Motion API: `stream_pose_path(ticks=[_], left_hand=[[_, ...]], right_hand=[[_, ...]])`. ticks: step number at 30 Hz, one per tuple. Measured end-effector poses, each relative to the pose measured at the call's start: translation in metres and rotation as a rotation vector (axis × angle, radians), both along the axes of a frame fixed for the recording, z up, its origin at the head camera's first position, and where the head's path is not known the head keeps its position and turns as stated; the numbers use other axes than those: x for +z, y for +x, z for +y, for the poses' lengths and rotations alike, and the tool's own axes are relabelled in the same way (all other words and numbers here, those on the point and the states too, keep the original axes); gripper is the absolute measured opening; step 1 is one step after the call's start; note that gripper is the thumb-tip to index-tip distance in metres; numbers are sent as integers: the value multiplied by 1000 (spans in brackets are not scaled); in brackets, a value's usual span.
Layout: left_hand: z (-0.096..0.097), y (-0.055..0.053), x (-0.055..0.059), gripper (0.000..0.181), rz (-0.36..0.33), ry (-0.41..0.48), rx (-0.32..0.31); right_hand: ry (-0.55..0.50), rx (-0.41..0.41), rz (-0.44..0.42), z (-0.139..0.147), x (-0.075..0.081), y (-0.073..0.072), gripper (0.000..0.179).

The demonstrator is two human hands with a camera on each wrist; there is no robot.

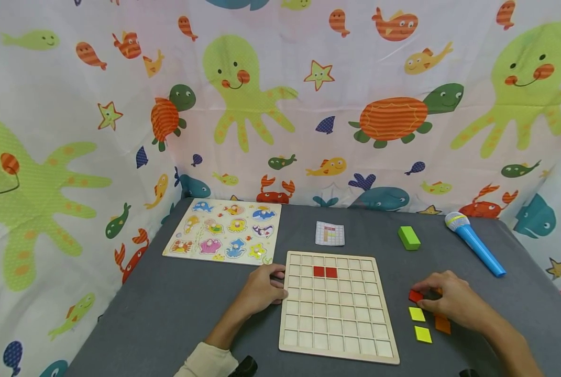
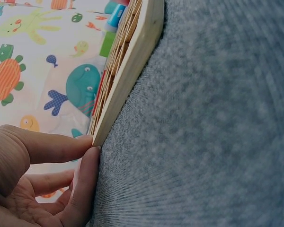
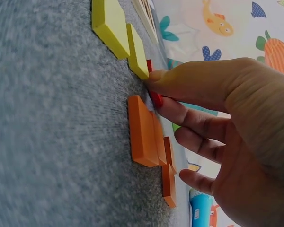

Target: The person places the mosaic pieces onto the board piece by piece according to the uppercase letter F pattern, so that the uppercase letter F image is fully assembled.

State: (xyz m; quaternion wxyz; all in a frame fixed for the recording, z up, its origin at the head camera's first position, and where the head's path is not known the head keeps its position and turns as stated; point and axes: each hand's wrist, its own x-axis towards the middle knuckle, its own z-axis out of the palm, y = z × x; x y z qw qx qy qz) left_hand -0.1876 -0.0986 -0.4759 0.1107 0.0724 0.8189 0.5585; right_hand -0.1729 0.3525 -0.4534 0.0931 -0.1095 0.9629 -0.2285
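Observation:
A wooden grid board [image 1: 333, 312] lies on the grey table, with two red square tiles [image 1: 325, 272] side by side in one of its upper rows. At the board's left edge, my left hand [image 1: 263, 285] holds the rim; thumb and a finger meet at the wooden edge [image 2: 128, 80] in the left wrist view. To the right of the board, my right hand [image 1: 454, 299] pinches another red tile [image 1: 415, 296] between thumb and finger, low over the table. Two yellow tiles [image 1: 419, 323] lie just below it. Several orange tiles [image 3: 144, 135] are partly hidden under that hand.
A sea-animal peg puzzle [image 1: 223, 230] lies at the back left. Behind the board is a small pattern card [image 1: 329, 233]. A green block [image 1: 409, 238] and a blue toy microphone [image 1: 478, 246] stand toward the back right. A patterned curtain [image 1: 280, 120] hangs behind the table.

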Motion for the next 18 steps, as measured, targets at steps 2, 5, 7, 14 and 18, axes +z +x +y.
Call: stream_pose_path(ticks=[2,5,7,14,18], left_hand=[[0,0,0,60,-2,0,0],[1,-1,-1,60,-4,-6,2],[1,-1,-1,60,-8,-9,4],[1,-1,-2,60,-10,0,5],[1,-1,-2,60,-8,0,7]], right_hand=[[0,-1,13,0,0,1,30],[4,-2,27,-1,-1,1,31],[9,-6,31,-3,0,1,32],[1,2,61,-14,0,-2,35],[-9,15,79,-25,0,-4,35]])
